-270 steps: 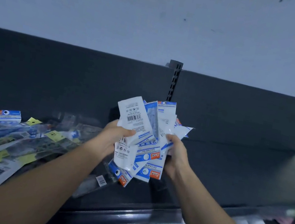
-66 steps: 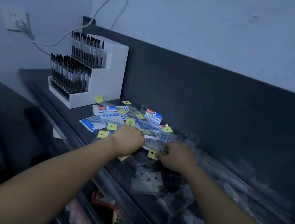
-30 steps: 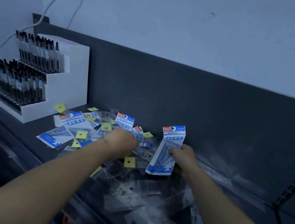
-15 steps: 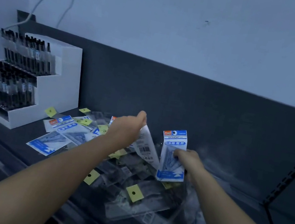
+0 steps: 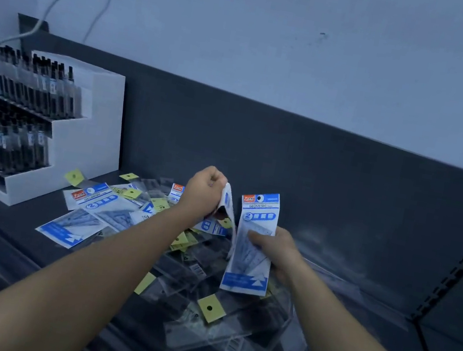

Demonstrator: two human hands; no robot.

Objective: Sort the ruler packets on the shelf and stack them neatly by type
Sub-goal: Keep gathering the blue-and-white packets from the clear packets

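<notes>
I am seeing the blue-and-white packet [image 5: 253, 242] standing upright above the shelf [image 5: 11, 224], my right hand [image 5: 276, 249] pinching its right edge, while my left hand [image 5: 204, 194] is gripping a second, curling packet [image 5: 228, 205] just left of it, over the scattered pile [image 5: 200, 275]; a white pen display [image 5: 89, 131] is sitting far left.

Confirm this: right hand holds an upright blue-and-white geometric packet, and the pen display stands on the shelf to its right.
Wrong on one count. The head view shows the pen display to the left of the right hand and its geometric packet; the rest stands.
</notes>
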